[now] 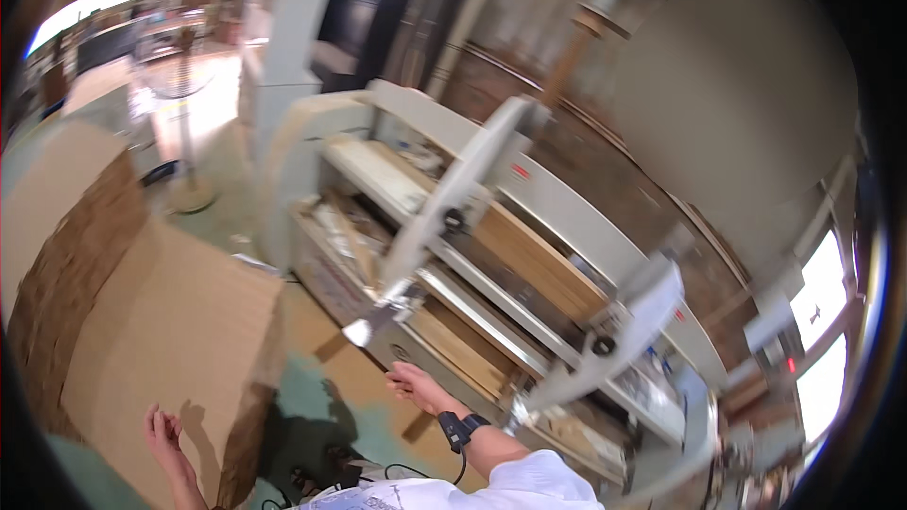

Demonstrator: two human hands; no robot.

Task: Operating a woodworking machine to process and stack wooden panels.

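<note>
My left hand (pixel 163 436) is raised over a large brown cardboard sheet (pixel 175 312) at the lower left. Its fingers are loosely bent and apart, with nothing in them, and its shadow falls on the cardboard. In front of the long pale grey machine (pixel 529 255), my right hand (pixel 416 385) reaches forward near the lower front panel. Its fingers are slightly spread, and no held thing shows. A black device (pixel 460 430) with a cable is strapped to my right wrist. Whether the right fingertips touch the panel cannot be told.
Slanted pale arms with black knobs (pixel 603 346) cross the machine. Wooden boards (pixel 539 260) and loose scraps lie on its shelves. A stand fan (pixel 184 85) stands at the back left. More cardboard with a dark brown side (pixel 71 255) rises at the far left. The floor (pixel 387 434) is green and tan.
</note>
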